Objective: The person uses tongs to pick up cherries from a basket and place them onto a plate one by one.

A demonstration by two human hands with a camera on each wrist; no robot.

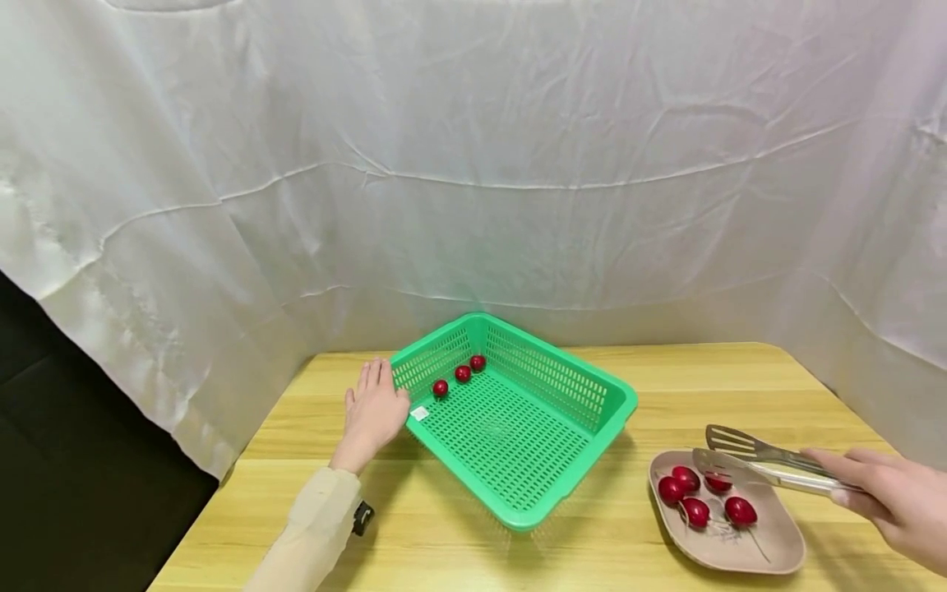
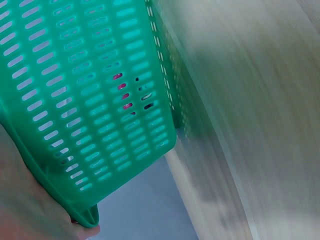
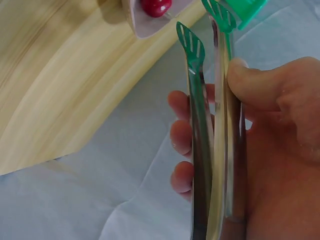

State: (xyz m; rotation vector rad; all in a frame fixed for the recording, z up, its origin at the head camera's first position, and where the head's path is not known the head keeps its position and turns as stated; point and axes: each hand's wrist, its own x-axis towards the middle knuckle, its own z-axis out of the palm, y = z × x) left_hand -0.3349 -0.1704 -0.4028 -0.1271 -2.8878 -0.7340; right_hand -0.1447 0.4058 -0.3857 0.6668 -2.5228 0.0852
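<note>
Fingers (image 2: 87,232) against slotted green basket (image 2: 82,102), red patches (image 2: 127,106) through slots, wooden table (image 2: 270,120)

White cloth (image 1: 518,222) behind wooden table (image 1: 710,378)

No text can be read. A white label (image 1: 419,413) is seen inside the basket (image 1: 510,436), just right of the fingers of the left hand (image 1: 376,413). Faint marks (image 1: 727,534), too blurred to be made out, are seen on the plate (image 1: 778,538), left of the fingers of the right hand (image 1: 891,497).
</note>
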